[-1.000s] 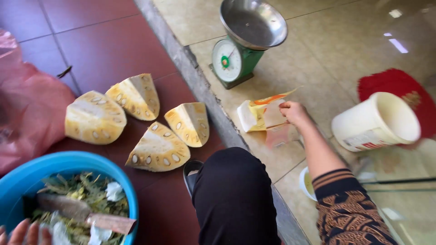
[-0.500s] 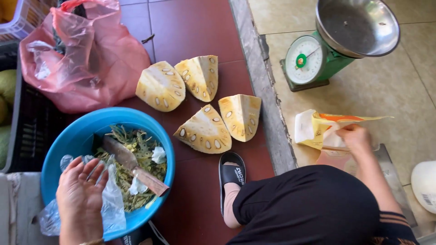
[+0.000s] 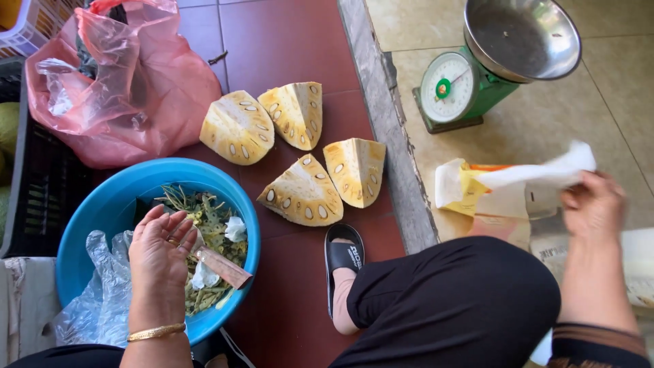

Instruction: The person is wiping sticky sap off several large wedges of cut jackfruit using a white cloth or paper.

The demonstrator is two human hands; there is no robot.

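Observation:
My left hand (image 3: 160, 259) lies flat over a blue basin (image 3: 102, 204) of green peelings, fingers apart, covering the blade of a knife. Its wooden handle (image 3: 225, 268) sticks out to the right. My right hand (image 3: 594, 204) pinches a thin white plastic bag (image 3: 545, 174) that stretches out of a yellow and white pack (image 3: 470, 187) on the tiled floor. Several yellow jackfruit wedges (image 3: 303, 194) lie on the red floor between the basin and the pack.
A green dial scale (image 3: 453, 88) with a steel bowl (image 3: 521, 37) stands beyond the pack. A pink plastic bag (image 3: 122, 95) and a black crate (image 3: 41, 184) sit at left. A grey step edge (image 3: 388, 123) divides the floors. A clear bag (image 3: 95, 300) hangs on the basin.
My left hand has slid further over the basin onto the knife. My right hand has drawn the white bag out of the pack towards the right.

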